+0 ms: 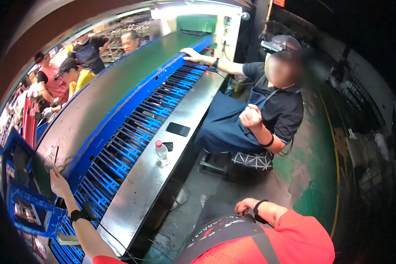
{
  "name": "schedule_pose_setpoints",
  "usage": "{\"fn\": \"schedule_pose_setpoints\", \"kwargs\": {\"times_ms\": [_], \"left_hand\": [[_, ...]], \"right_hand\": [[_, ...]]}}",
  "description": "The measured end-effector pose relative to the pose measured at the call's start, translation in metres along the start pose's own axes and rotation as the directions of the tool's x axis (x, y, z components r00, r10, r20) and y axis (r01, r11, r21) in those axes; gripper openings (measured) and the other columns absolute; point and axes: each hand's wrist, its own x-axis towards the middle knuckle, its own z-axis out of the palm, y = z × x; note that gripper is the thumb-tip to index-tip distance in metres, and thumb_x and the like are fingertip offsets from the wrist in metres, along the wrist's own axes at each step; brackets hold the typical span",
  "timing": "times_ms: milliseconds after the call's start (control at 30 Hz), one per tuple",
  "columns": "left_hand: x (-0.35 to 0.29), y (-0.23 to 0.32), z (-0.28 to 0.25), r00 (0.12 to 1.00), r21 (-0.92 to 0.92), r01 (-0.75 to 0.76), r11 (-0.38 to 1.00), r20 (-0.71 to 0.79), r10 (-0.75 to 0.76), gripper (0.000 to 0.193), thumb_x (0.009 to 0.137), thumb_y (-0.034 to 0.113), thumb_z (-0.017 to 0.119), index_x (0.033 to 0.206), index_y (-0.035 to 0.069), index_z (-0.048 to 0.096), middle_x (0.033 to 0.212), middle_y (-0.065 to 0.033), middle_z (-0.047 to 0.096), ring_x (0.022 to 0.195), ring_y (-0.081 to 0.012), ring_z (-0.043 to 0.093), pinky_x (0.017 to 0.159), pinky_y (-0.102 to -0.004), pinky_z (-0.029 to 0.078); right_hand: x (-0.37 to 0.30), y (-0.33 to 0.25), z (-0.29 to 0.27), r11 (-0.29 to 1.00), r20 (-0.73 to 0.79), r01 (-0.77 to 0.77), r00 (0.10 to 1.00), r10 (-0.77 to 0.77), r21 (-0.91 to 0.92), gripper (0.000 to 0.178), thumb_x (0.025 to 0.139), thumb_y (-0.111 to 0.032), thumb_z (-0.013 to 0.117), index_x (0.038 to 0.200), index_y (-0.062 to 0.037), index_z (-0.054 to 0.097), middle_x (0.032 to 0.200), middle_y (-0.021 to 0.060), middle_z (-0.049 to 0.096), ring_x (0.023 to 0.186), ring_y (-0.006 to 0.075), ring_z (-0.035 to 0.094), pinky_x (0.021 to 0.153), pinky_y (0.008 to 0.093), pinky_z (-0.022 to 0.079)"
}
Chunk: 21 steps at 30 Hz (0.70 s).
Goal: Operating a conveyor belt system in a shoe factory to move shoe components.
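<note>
My left hand [60,184] reaches out over the near end of the dark green belt [92,94], its fingers closed on a thin dark bent rod [55,155]. What the rod belongs to is too small to make out. My right hand [245,206] hangs beside my dark apron [220,229] with its fingers curled in, and I see nothing in it. Between the belt and a steel ledge [132,193] runs a row of blue rollers and bars [132,141].
A clear bottle with a pink cap [162,152], a black phone [178,129] and a small black item [167,145] lie or stand on the ledge. Opposite sits a co-worker [273,101], one hand on the blue rail. Other people [77,72] work behind the belt. Blue frames [33,213] stand at left.
</note>
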Motion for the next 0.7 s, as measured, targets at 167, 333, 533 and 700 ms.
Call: {"fn": "schedule_pose_setpoints", "kwargs": {"times_ms": [167,333,533,700], "left_hand": [[0.000,0.001,-0.002,0.998,-0.017,0.020,1.000,-0.056,-0.021,0.040,0.098,0.040,0.041,0.090,0.004,0.058,0.085,-0.0195,0.063,0.073,-0.0407,0.060,0.059,-0.0478,0.047],[0.000,-0.008,0.001,0.986,-0.031,-0.036,0.999,-0.163,0.030,0.038,0.098,0.038,0.043,0.092,0.004,0.059,0.084,-0.0210,0.063,0.074,-0.0401,0.060,0.060,-0.0477,0.047],[0.000,0.000,0.001,0.999,-0.018,-0.011,1.000,-0.045,0.010,0.040,0.098,0.040,0.042,0.090,0.004,0.057,0.082,-0.0201,0.063,0.071,-0.0403,0.059,0.057,-0.0487,0.045],[-0.002,-0.003,0.003,0.994,-0.018,-0.041,0.999,-0.102,0.039,0.041,0.098,0.042,0.041,0.087,0.004,0.055,0.079,-0.0200,0.062,0.068,-0.0410,0.058,0.056,-0.0492,0.045]], "right_hand": [[-0.016,-0.011,-0.005,0.995,-0.071,0.042,0.996,-0.048,-0.091,0.027,0.072,-0.015,0.070,0.096,-0.0073,0.062,0.091,0.0053,0.064,0.083,0.0249,0.061,0.067,0.0415,0.049],[-0.017,-0.005,-0.012,0.999,-0.059,-0.030,0.998,0.031,0.017,0.033,0.075,-0.015,0.069,0.106,-0.0107,0.061,0.103,0.0027,0.064,0.091,0.0218,0.060,0.070,0.0400,0.050],[-0.019,-0.008,-0.014,0.986,-0.120,-0.033,0.993,0.014,-0.161,0.040,0.062,-0.011,0.072,0.099,-0.0145,0.060,0.086,-0.0032,0.061,0.081,0.0162,0.056,0.067,0.0334,0.048],[-0.023,0.011,-0.006,0.999,-0.163,-0.040,0.986,0.035,-0.030,0.037,0.063,-0.008,0.070,0.099,-0.0150,0.062,0.087,-0.0044,0.063,0.081,0.0142,0.056,0.065,0.0314,0.047]]}}
